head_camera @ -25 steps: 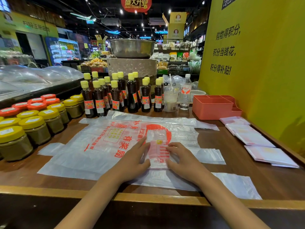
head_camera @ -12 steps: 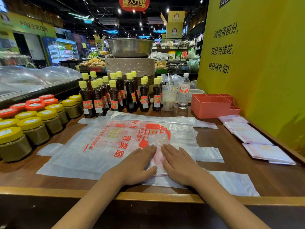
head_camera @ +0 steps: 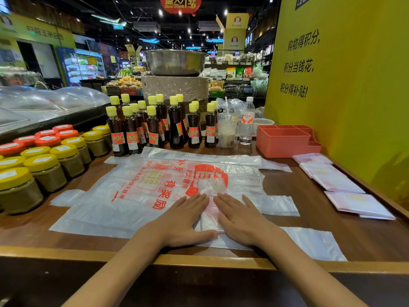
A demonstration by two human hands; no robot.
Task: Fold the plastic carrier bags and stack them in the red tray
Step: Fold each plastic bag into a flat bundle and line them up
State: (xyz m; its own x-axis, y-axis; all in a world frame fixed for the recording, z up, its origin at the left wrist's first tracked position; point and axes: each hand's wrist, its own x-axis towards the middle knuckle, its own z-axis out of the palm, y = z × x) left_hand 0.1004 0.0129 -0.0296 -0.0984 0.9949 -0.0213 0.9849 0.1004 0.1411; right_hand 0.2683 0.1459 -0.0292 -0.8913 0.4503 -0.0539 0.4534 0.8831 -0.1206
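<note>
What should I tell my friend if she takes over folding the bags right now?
Left hand and right hand: both flat, fingers straight, pressing the folded bag strip on top of the flat printed bags.
Red tray: far right of the table, no bags visible in it.
Done: three folded bags lie along the right edge, beside the tray.
Left: finish this strip, fold the flat bags, then stack everything in the tray.
</note>
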